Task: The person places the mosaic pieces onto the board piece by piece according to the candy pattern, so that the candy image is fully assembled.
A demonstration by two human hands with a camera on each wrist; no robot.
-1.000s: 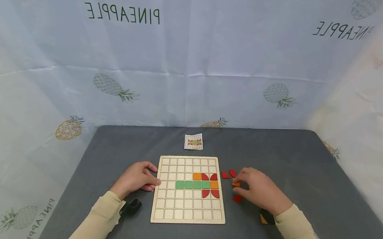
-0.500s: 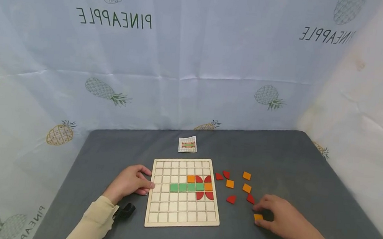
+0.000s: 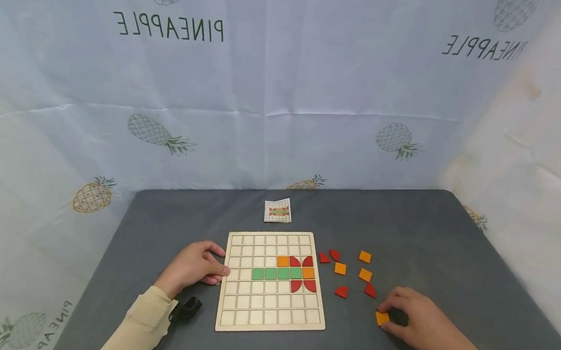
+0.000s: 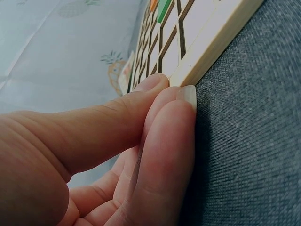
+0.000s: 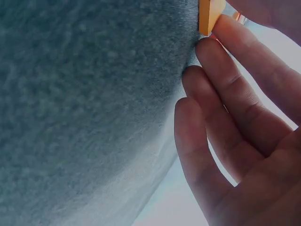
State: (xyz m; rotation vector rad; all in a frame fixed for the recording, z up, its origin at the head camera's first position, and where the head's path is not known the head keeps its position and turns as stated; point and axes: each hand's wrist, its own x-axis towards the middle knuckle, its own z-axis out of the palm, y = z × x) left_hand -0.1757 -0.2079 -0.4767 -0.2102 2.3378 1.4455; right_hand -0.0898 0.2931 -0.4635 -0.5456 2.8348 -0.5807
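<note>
A pale wooden grid board point(image 3: 258, 302) lies on the grey table. In its cells are a row of green squares point(image 3: 271, 274), two orange squares point(image 3: 283, 261) and several red quarter-round pieces point(image 3: 309, 285). My left hand point(image 3: 194, 268) holds the board's left edge; in the left wrist view the thumb point(image 4: 150, 83) touches the rim, with a finger against its side. To the board's right, my right hand point(image 3: 418, 326) pinches an orange square tile point(image 3: 382, 318) between thumb and index finger. The right wrist view shows this tile point(image 5: 205, 18) at the table surface, other fingers loosely bent.
Loose orange tiles point(image 3: 365, 274) and red quarter-round pieces point(image 3: 342, 292) lie between the board and my right hand. A small pattern card point(image 3: 278, 211) lies behind the board. White pineapple-print cloth point(image 3: 269, 84) hangs behind the table and along both sides.
My right hand has moved right and nearer to me, from beside the loose red pieces to the orange tile, uncovering other loose pieces. My left hand stays at the board's edge.
</note>
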